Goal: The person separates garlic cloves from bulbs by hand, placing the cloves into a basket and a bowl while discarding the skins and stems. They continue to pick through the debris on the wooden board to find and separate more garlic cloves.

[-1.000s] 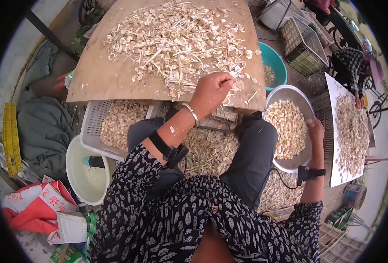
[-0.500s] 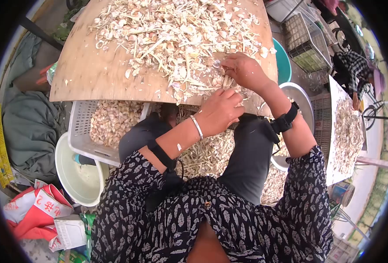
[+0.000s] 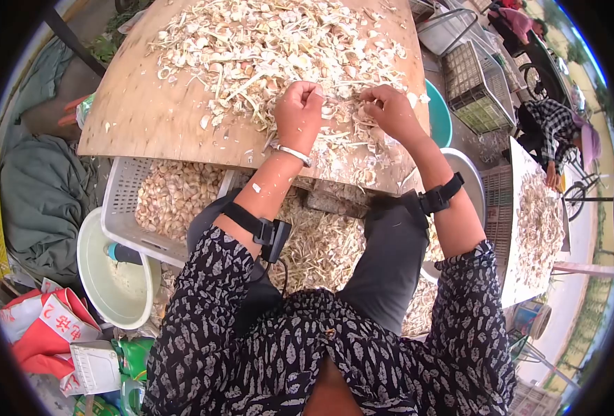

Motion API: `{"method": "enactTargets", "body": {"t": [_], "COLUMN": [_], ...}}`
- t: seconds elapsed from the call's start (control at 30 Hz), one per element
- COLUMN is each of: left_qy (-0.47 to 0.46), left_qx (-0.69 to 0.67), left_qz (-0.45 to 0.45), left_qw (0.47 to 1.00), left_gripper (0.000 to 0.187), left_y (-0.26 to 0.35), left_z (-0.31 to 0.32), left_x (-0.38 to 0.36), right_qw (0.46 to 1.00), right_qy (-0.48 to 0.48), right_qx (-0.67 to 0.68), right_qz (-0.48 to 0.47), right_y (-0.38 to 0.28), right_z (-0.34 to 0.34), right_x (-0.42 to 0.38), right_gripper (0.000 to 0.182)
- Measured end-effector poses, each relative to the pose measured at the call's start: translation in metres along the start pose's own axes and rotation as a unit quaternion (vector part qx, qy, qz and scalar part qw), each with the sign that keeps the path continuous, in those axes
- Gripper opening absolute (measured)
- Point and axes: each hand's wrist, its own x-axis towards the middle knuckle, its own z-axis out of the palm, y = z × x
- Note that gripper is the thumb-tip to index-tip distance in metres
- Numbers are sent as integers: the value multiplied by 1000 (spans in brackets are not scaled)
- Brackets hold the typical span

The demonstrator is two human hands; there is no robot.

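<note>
Garlic cloves, skins and dry stems lie in a wide heap (image 3: pixel 251 59) on the wooden board (image 3: pixel 140 104). My left hand (image 3: pixel 300 114), with a bracelet (image 3: pixel 292 154) at its wrist, is over the near side of the heap. Its fingers are curled closed, and what they hold, if anything, is too small to name. To its right, my right hand (image 3: pixel 390 114) has bent fingers at the heap's right part, among loose skins; whether it grips a piece is not clear. Scattered skins lie between the hands and the board's near edge.
Under the board's left edge stands a crate of cloves (image 3: pixel 178 197), beside a pale green basin (image 3: pixel 120 277). A teal basin (image 3: pixel 437 114) and a metal basin (image 3: pixel 463 173) are at the right. Farther right, another person (image 3: pixel 553 132) leans at a white board (image 3: pixel 529 229).
My left hand has moved up and left, from the board's near edge onto the heap. My right hand has shifted slightly to the right. Fewer skins lie along the near edge.
</note>
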Motion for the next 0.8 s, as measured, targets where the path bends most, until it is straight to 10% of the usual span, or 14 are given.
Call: {"method": "enactTargets", "body": {"t": [0.3, 0.4, 0.53, 0.8], "left_qy": [-61, -97, -146, -135], "left_qx": [18, 83, 186, 200], "left_qz": [-17, 42, 123, 254], "left_qw": [998, 991, 964, 937], "left_gripper": [13, 20, 26, 15], "left_y": [9, 20, 40, 43], "left_z": [1, 4, 3, -1], "left_x": [-9, -20, -41, -65], "right_qw": [977, 988, 804, 862], "right_qy": [-55, -22, -11, 156], "right_qx": [-136, 121, 539, 446], "right_qz": [-154, 97, 251, 182], "right_y": [-6, -21, -79, -118], "right_z": [2, -1, 3, 34], "right_x": [-5, -2, -40, -82], "right_gripper": [16, 14, 13, 21]}}
